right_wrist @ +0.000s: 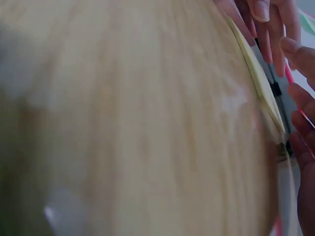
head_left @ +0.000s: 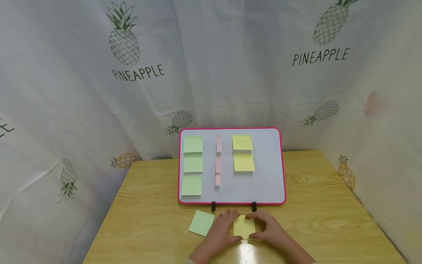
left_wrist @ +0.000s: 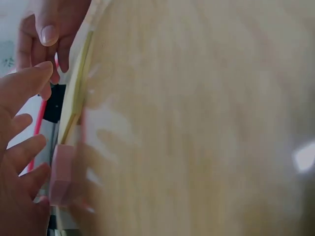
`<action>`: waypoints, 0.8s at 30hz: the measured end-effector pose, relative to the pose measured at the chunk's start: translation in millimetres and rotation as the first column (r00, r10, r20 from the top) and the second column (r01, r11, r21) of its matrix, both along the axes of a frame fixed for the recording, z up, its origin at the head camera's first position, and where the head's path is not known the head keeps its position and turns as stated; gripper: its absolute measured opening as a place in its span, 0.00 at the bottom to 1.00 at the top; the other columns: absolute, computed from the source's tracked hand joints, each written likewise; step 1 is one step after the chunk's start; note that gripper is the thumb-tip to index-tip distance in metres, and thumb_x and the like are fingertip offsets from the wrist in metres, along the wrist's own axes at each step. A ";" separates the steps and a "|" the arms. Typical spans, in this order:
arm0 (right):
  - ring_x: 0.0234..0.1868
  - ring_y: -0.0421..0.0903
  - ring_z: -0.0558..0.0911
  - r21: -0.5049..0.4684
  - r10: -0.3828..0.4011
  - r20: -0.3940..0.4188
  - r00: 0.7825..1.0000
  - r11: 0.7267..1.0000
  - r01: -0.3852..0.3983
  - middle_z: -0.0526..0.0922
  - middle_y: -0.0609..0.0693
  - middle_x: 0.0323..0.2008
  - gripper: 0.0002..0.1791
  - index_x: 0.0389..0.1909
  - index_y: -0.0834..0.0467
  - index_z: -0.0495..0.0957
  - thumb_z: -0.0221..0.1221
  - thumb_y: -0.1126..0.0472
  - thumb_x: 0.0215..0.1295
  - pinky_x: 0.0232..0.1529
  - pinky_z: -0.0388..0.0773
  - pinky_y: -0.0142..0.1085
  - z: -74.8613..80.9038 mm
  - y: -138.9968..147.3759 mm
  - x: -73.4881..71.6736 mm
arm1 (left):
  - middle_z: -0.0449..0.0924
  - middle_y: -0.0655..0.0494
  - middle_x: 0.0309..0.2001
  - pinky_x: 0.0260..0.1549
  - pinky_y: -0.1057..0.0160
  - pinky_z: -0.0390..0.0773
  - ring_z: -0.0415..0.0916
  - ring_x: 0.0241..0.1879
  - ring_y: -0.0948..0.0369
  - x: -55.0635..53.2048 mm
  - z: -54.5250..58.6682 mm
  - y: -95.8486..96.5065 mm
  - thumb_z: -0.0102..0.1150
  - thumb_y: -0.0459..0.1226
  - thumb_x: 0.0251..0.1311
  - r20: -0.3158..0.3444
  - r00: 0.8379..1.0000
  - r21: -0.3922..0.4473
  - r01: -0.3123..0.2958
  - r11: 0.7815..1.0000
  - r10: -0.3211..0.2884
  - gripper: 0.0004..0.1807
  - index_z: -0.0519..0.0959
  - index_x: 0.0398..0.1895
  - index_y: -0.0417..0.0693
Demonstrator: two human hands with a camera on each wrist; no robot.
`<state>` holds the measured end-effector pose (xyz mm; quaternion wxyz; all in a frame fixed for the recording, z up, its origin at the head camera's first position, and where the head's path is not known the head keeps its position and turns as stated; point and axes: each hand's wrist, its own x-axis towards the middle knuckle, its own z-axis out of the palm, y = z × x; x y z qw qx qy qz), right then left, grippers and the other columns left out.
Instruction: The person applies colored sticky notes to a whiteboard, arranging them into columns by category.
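Note:
A yellow sticky-note pad lies on the table between my two hands. My left hand is at its left side, fingers bent loosely and thumb near the front corner. Over the pad's right side is my right hand, its thumb and index finger spread apart at the edge. Both wrist views show the fingers relaxed beside the yellow pad. Left of my left hand is a green sticky-note pad, partly covered by it. A pink sticky-note pad shows under my left hand in the left wrist view.
Behind the hands stands a whiteboard with a pink frame, on small black feet. On it are columns of green notes, narrow pink notes and yellow notes. A pineapple-print curtain surrounds the wooden table.

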<state>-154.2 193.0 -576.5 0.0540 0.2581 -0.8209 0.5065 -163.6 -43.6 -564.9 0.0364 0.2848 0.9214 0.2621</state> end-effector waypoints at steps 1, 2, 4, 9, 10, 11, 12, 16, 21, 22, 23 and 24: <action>0.52 0.44 0.76 -0.005 -0.001 0.000 1.000 1.000 0.001 0.81 0.47 0.49 0.30 0.52 0.54 0.80 0.76 0.55 0.45 0.57 0.62 0.23 -1.4 -0.7 1.1 | 0.66 0.57 0.69 0.66 0.44 0.56 0.59 0.70 0.52 0.9 -1.7 0.3 0.70 0.51 0.54 0.012 1.000 0.020 -0.004 1.000 0.004 0.40 0.67 0.69 0.52; 0.52 0.44 0.76 -0.008 0.000 -0.009 1.000 1.000 0.000 0.81 0.48 0.49 0.30 0.52 0.54 0.80 0.77 0.55 0.44 0.57 0.62 0.23 -2.7 -1.4 2.0 | 0.67 0.57 0.68 0.66 0.43 0.56 0.59 0.69 0.52 1.3 -3.4 0.6 0.70 0.50 0.54 0.016 1.000 0.039 -0.007 0.999 0.006 0.39 0.68 0.69 0.51; 0.52 0.43 0.76 -0.005 0.005 -0.030 1.000 1.000 -0.006 0.81 0.48 0.49 0.31 0.52 0.55 0.80 0.77 0.54 0.43 0.57 0.62 0.23 -5.3 -2.4 2.9 | 0.68 0.56 0.67 0.66 0.41 0.55 0.59 0.69 0.50 1.7 -6.8 1.2 0.72 0.48 0.52 0.019 1.000 0.068 -0.004 0.998 0.002 0.38 0.70 0.67 0.50; 0.52 0.43 0.75 0.042 0.034 -0.108 0.994 0.999 -0.029 0.80 0.48 0.49 0.33 0.52 0.55 0.79 0.78 0.52 0.41 0.57 0.63 0.25 -10.4 -4.1 2.2 | 0.69 0.55 0.67 0.66 0.40 0.54 0.58 0.69 0.49 2.1 -15.0 0.6 0.73 0.46 0.50 -0.046 0.998 0.046 0.049 0.998 -0.046 0.35 0.74 0.63 0.49; 0.52 0.43 0.74 0.057 0.036 -0.125 0.992 0.998 -0.029 0.80 0.48 0.50 0.33 0.51 0.54 0.80 0.78 0.52 0.40 0.57 0.63 0.26 -11.2 -4.3 1.8 | 0.68 0.56 0.68 0.66 0.40 0.54 0.58 0.70 0.49 2.0 -16.1 0.2 0.72 0.46 0.50 -0.056 0.997 0.034 0.056 0.998 -0.054 0.35 0.74 0.63 0.50; 0.53 0.44 0.74 0.077 0.037 -0.148 0.988 0.997 -0.025 0.80 0.47 0.50 0.33 0.50 0.53 0.80 0.78 0.52 0.39 0.57 0.64 0.27 -11.9 -4.6 1.4 | 0.67 0.57 0.68 0.66 0.40 0.54 0.57 0.70 0.50 1.6 -17.1 -0.2 0.72 0.46 0.51 -0.061 0.996 0.027 0.062 0.998 -0.060 0.34 0.74 0.63 0.50; 0.53 0.44 0.74 0.091 0.034 -0.154 0.988 0.996 -0.020 0.80 0.47 0.50 0.32 0.49 0.53 0.80 0.78 0.52 0.39 0.57 0.64 0.28 -12.3 -5.0 1.3 | 0.67 0.57 0.68 0.66 0.40 0.53 0.57 0.70 0.50 1.1 -17.7 -0.9 0.71 0.45 0.51 -0.060 0.996 0.026 0.069 0.997 -0.068 0.34 0.74 0.63 0.51; 0.53 0.46 0.73 0.139 0.036 -0.164 0.986 0.990 -0.013 0.80 0.47 0.50 0.30 0.47 0.52 0.81 0.78 0.52 0.39 0.56 0.68 0.33 -11.2 -7.3 2.4 | 0.66 0.57 0.69 0.66 0.40 0.52 0.56 0.71 0.51 0.2 -17.0 -4.5 0.70 0.44 0.54 -0.029 0.996 0.031 0.090 0.995 -0.089 0.32 0.74 0.63 0.50; 0.53 0.48 0.73 0.146 0.035 -0.147 0.988 0.989 -0.013 0.79 0.48 0.50 0.27 0.46 0.52 0.81 0.77 0.51 0.42 0.55 0.69 0.36 -8.1 -9.3 2.6 | 0.66 0.57 0.69 0.67 0.40 0.52 0.56 0.70 0.51 0.3 -14.3 -7.3 0.70 0.43 0.55 0.005 0.995 0.036 0.097 0.995 -0.097 0.31 0.73 0.63 0.51; 0.53 0.47 0.74 0.144 0.033 -0.140 0.990 0.990 -0.012 0.80 0.48 0.50 0.27 0.45 0.51 0.81 0.77 0.51 0.42 0.56 0.69 0.35 -7.8 -9.3 2.6 | 0.65 0.57 0.69 0.67 0.40 0.51 0.56 0.71 0.52 0.0 -13.6 -7.6 0.69 0.43 0.55 0.017 0.995 0.037 0.098 0.994 -0.099 0.31 0.73 0.63 0.51; 0.53 0.48 0.74 0.137 0.033 -0.135 0.990 0.990 -0.014 0.80 0.48 0.49 0.26 0.45 0.51 0.81 0.77 0.51 0.43 0.56 0.68 0.34 -7.0 -9.4 2.4 | 0.65 0.58 0.69 0.67 0.40 0.51 0.56 0.71 0.52 -0.2 -12.5 -7.8 0.69 0.43 0.56 0.031 0.995 0.040 0.098 0.994 -0.099 0.31 0.73 0.64 0.52; 0.53 0.48 0.74 0.130 0.031 -0.125 0.992 0.991 -0.015 0.80 0.48 0.49 0.25 0.44 0.51 0.81 0.77 0.51 0.43 0.57 0.68 0.33 -6.1 -9.5 2.6 | 0.65 0.58 0.70 0.67 0.40 0.51 0.55 0.71 0.52 -0.5 -11.6 -8.0 0.69 0.43 0.56 0.046 0.994 0.041 0.098 0.994 -0.100 0.31 0.73 0.64 0.52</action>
